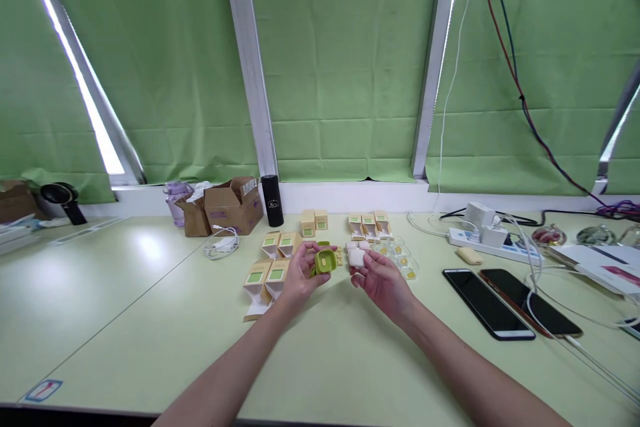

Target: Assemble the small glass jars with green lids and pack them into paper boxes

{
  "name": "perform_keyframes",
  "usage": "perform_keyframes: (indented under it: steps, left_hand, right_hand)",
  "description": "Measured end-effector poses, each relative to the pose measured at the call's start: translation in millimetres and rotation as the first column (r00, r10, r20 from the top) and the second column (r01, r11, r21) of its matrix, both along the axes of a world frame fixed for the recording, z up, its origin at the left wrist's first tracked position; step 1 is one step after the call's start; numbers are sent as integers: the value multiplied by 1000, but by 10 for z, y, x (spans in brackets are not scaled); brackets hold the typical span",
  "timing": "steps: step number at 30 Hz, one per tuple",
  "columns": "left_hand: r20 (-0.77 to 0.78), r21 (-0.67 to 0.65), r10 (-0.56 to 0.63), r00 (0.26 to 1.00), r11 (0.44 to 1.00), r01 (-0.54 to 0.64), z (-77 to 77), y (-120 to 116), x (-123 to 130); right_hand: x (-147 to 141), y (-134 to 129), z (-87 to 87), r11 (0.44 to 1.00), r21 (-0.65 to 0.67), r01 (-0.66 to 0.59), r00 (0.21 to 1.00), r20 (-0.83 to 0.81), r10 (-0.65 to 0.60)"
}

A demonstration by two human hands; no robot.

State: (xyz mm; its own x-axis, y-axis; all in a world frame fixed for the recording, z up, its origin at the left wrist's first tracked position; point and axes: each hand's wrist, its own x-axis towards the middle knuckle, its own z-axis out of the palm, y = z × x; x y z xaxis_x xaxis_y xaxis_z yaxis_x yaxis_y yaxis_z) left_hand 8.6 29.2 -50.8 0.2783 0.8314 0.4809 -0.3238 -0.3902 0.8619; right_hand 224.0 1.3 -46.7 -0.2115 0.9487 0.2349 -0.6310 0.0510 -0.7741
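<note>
My left hand is closed around a small green square case whose hollow side faces up toward me. Just right of it, my right hand pinches a white rounded-square piece between thumb and fingers. The two held items are apart. Behind my right hand lies a clear tray with yellow spots in its round cups. Small yellowish pieces show between the hands. Several small kraft boxes with green labels stand beside my left hand, some with flaps open.
More small boxes stand farther back. A cardboard box, a black bottle and a coiled white cable are at the left. Two phones, a power strip and loose cables lie at the right.
</note>
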Motion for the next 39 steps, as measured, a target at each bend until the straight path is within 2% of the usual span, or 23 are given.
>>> perform_keyframes:
  steps: [12, 20, 26, 33, 39]
  left_hand:
    - [-66, 22, 39, 997, 999, -37, -22, 13, 16]
    - [-121, 34, 56, 991, 998, -52, -3, -16, 18]
    - [-146, 48, 66, 987, 997, -60, 5, -52, 25]
    - [-181, 36, 112, 977, 994, -107, 12, -71, 39]
    - [-198, 59, 152, 968, 988, -143, -30, -25, 41]
  right_hand:
    - [-21, -83, -5, 998, 25, 55, 989, 139, -58]
    - [-53, -47, -45, 994, 84, 66, 985, 152, -78]
    - [-72, -11, -63, 993, 63, 103, 978, 174, -112]
    - [-27, 44, -62, 983, -109, 148, 973, 194, -125]
    - [-18, 29, -35, 991, -65, 116, 983, 150, -106]
